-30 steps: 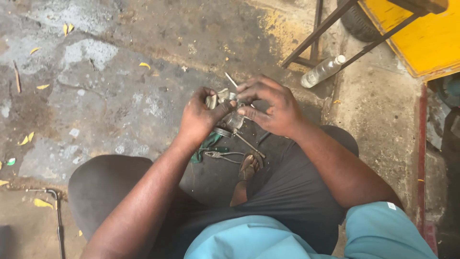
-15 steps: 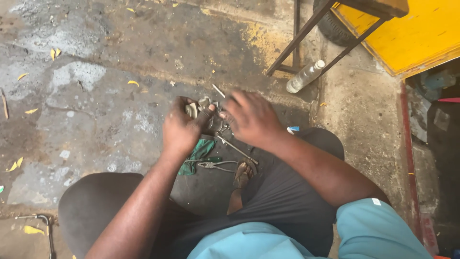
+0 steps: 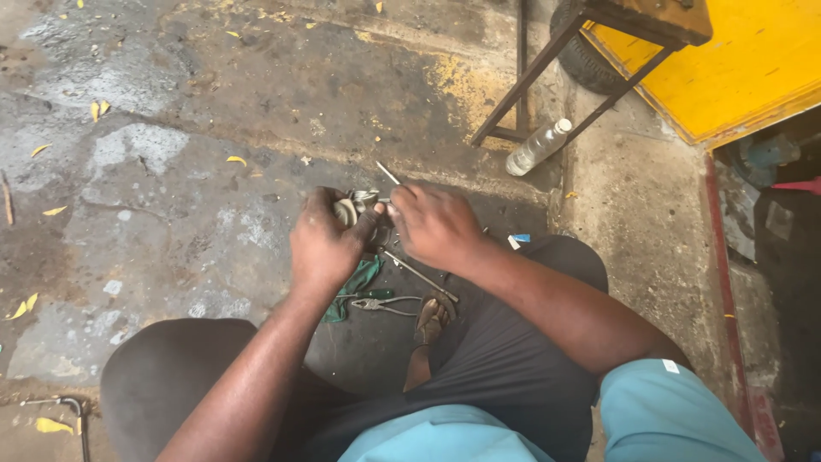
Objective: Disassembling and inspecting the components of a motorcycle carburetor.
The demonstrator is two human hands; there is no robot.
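1. A clear plastic bottle (image 3: 537, 147) with a pale cap lies on its side on the concrete floor (image 3: 214, 197), against the foot of a dark metal frame (image 3: 547, 68). Its label cannot be made out.
2. A large yellow panel (image 3: 753, 60) fills the upper right corner, bare of any readable sign. A small blue-and-white scrap (image 3: 517, 240) lies on the floor just beside the right forearm.
3. The left hand (image 3: 323, 244) is raised in front of the body, knuckles towards the camera, its grip closed around a small grey metal part (image 3: 363, 204) that shows above the fingers.
4. The right hand (image 3: 434, 224) faces it, touching the same metal part from the other side, fingers curled; its grip holds a thin metal rod (image 3: 387, 173) that juts up and to the left. How tightly it pinches cannot be told.
5. Below the hands, on the floor between the knees, lie a green cloth (image 3: 355, 284), a pair of pliers (image 3: 380, 303) and a long thin tool (image 3: 421, 276), close together.
6. Open floor spreads to the left and ahead, strewn with yellow leaves (image 3: 235, 160). To the right a red edge (image 3: 718, 257) borders the concrete.
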